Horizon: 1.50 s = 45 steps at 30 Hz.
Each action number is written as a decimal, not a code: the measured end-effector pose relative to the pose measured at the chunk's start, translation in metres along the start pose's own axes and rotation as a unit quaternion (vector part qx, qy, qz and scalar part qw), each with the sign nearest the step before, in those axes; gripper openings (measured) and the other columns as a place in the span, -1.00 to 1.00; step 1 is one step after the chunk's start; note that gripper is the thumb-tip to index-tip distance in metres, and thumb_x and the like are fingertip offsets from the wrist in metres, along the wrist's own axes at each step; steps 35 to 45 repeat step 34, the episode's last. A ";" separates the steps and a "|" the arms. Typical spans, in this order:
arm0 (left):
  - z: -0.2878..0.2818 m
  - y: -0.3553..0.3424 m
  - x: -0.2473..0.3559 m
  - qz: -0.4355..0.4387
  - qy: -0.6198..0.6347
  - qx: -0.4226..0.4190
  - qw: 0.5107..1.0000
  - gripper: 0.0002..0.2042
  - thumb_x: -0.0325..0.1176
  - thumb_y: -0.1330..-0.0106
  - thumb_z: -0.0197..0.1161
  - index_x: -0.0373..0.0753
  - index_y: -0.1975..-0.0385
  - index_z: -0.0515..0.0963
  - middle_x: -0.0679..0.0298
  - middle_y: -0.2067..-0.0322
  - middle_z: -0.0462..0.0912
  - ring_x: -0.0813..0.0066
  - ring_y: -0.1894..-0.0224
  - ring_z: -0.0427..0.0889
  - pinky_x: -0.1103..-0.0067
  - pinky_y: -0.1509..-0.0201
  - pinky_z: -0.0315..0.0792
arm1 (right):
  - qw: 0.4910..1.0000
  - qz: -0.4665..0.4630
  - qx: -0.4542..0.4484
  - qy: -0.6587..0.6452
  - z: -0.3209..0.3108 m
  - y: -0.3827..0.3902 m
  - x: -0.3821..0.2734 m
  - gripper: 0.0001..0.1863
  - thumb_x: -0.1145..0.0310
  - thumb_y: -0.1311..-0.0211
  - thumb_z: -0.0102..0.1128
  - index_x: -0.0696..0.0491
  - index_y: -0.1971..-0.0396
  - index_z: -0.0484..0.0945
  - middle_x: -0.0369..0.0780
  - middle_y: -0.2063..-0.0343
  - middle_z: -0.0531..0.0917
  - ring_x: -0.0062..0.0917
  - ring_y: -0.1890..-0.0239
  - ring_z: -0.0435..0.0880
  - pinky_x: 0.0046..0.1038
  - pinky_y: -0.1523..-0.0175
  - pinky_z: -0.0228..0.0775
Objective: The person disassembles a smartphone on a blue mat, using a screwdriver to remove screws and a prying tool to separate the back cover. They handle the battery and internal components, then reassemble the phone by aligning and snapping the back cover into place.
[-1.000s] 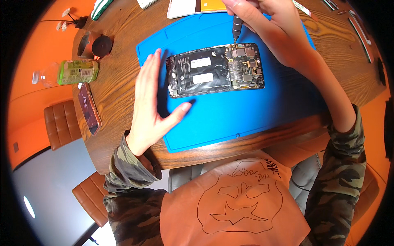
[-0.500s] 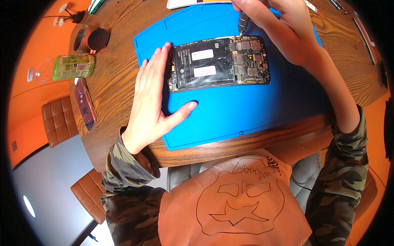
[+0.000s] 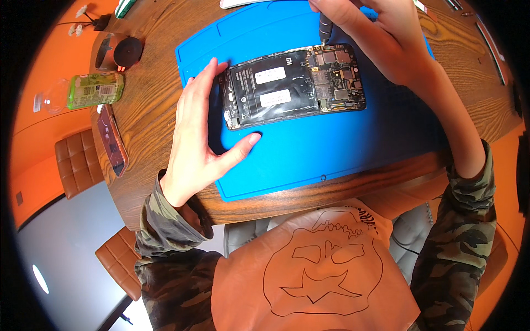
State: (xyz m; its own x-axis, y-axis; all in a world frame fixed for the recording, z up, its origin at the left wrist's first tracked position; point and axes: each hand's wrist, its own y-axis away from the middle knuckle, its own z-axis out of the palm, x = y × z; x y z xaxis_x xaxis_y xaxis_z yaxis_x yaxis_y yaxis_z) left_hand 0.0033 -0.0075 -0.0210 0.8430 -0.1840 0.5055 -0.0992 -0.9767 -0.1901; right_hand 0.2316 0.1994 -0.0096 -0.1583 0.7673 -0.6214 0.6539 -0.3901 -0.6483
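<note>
An opened smartphone (image 3: 276,88) lies on a blue work mat (image 3: 309,149), its black battery and circuit board bare. My right hand (image 3: 381,33) grips a dark screwdriver (image 3: 326,27) held upright, partly cut off by the top of the picture. The screwdriver's tip meets the upper edge of the circuit board (image 3: 334,77), left of its middle. At the phone's left end my left hand (image 3: 196,132) lies with thumb and fingers spread, fingertips by the upper left corner. Whether the fingers touch the phone I cannot tell.
Along the left of the wooden table (image 3: 154,66) are a second phone (image 3: 112,140), a clear bottle with a green label (image 3: 95,90), a dark round-topped container (image 3: 127,52) and white flowers (image 3: 80,19). A brown chair (image 3: 83,163) stands beyond the table's left edge.
The phone has turned slightly, its left end coming nearer to me. My left hand's fingers have shifted a little left and opened away from the phone's edge. The screwdriver stays at the board's upper edge.
</note>
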 end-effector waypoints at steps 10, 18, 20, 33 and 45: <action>0.002 0.001 0.003 -0.007 0.024 0.028 0.999 0.02 -0.18 -0.01 0.60 -0.30 -0.49 0.15 0.02 -0.26 0.46 0.03 -0.32 0.41 0.14 -0.50 0.12 | 0.998 0.001 0.057 -0.033 0.000 0.000 0.010 -0.79 0.38 -0.47 0.15 0.19 0.36 0.54 -0.37 0.62 0.52 -0.78 0.57 0.35 -0.62 0.46 0.18; 0.002 0.001 0.004 -0.025 0.025 0.033 0.999 0.02 -0.16 0.04 0.63 -0.29 -0.46 0.21 0.04 -0.22 0.52 0.03 -0.30 0.44 0.08 -0.54 0.04 | 0.992 0.008 0.113 -0.062 0.000 -0.002 0.010 -0.78 0.43 -0.46 0.16 0.19 0.43 0.55 -0.41 0.58 0.57 -0.87 0.51 0.42 -0.69 0.43 0.21; 0.002 0.001 0.004 -0.027 0.022 0.034 0.999 0.02 -0.15 0.04 0.63 -0.29 -0.46 0.22 0.04 -0.21 0.52 0.03 -0.30 0.43 0.08 -0.54 0.03 | 0.992 0.020 0.103 -0.073 -0.001 -0.002 0.011 -0.78 0.44 -0.46 0.16 0.20 0.43 0.55 -0.40 0.58 0.58 -0.88 0.51 0.42 -0.70 0.43 0.22; 0.002 0.001 0.002 -0.023 0.016 0.031 0.999 0.00 -0.12 0.04 0.62 -0.27 -0.45 0.24 0.05 -0.20 0.54 0.05 -0.31 0.44 0.07 -0.56 -0.03 | 0.990 0.070 0.044 -0.117 0.002 0.001 0.004 -0.79 0.42 -0.46 0.17 0.17 0.42 0.55 -0.47 0.57 0.53 -0.90 0.50 0.34 -0.71 0.44 0.16; 0.002 0.001 0.002 -0.027 0.017 0.032 0.999 0.00 -0.12 0.03 0.62 -0.27 -0.45 0.24 0.05 -0.20 0.54 0.05 -0.31 0.44 0.07 -0.56 -0.04 | 0.990 0.071 0.044 -0.117 0.002 0.001 0.004 -0.79 0.42 -0.46 0.17 0.17 0.42 0.55 -0.47 0.57 0.53 -0.90 0.50 0.34 -0.71 0.44 0.16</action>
